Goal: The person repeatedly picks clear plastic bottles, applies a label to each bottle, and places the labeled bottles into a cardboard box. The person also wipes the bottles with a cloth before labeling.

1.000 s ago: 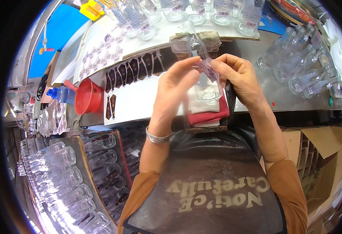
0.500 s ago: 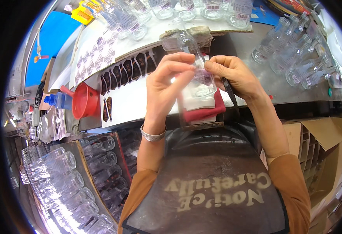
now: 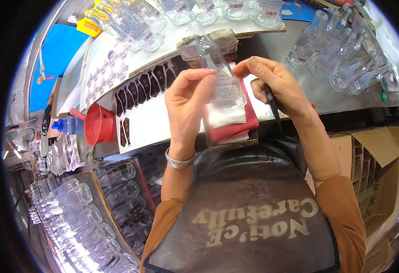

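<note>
A clear glass bottle point(image 3: 211, 53) lies slanted in front of me, its neck on a folded cloth pad point(image 3: 229, 40) and its base toward me. A clear label point(image 3: 229, 88) with dark print shows on its near part. At the bottle's left edge my left hand point(image 3: 184, 102) has thumb and index finger pinched together; what is between them, if anything, cannot be made out. My right hand point(image 3: 279, 86) grips a slim black tool point(image 3: 272, 102) in its lower fingers, pointing down toward me. Its thumb and index finger reach to the bottle's right side. White and red cloths point(image 3: 238, 129) lie beneath the base.
Standing bottles point(image 3: 233, 11) line the far board; more bottles point(image 3: 340, 59) stand at right. Dark labels point(image 3: 152, 82) hang along the board's edge. A red dipper point(image 3: 100, 125) and a blue-capped bottle point(image 3: 67, 126) are at left. Crated bottles point(image 3: 81, 204) and a divided carton point(image 3: 367, 168) flank me.
The view has shifted slightly. My right thumb and index finger have lifted and spread near the bottle's upper side. My left fingers have drawn into a pinch, and the label's print is more visible.
</note>
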A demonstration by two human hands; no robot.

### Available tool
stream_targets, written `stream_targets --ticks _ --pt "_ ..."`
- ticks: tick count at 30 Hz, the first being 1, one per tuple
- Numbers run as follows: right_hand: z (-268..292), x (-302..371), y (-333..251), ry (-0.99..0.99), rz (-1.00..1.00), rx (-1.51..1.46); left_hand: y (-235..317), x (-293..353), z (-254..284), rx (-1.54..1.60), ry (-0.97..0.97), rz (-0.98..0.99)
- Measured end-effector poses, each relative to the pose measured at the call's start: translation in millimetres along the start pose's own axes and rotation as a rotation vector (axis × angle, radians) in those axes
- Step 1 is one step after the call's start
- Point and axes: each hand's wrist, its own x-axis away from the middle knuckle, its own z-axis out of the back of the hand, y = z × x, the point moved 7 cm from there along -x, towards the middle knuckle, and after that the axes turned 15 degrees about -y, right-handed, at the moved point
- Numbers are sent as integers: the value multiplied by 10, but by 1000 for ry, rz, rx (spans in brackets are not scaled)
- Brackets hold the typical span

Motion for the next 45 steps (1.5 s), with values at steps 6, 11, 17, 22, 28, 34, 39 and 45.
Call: stream_targets --ticks 6,11,17,22,28,34,39,45 --pt "-74 -15 71 -75 -23 68 -228 -12 -44 48 25 119" --pt "9 -32 158 -42 -24 137 -284 1 -58 27 32 156" --pt "268 105 -2 132 7 329 -252 5 59 -127 194 99" --pt "645 294 -545 532 7 1085 -189 100 287 -167 237 61" --pt "46 -196 -440 279 24 1357 -341 102 360 -178 259 59" --pt "-427 -475 -303 76 -7 1291 -381 114 431 -138 251 85" --pt "-409 -362 -380 -46 76 863 -468 102 447 -33 213 137" --pt "470 -225 145 153 -15 469 -541 46 140 -113 108 259"
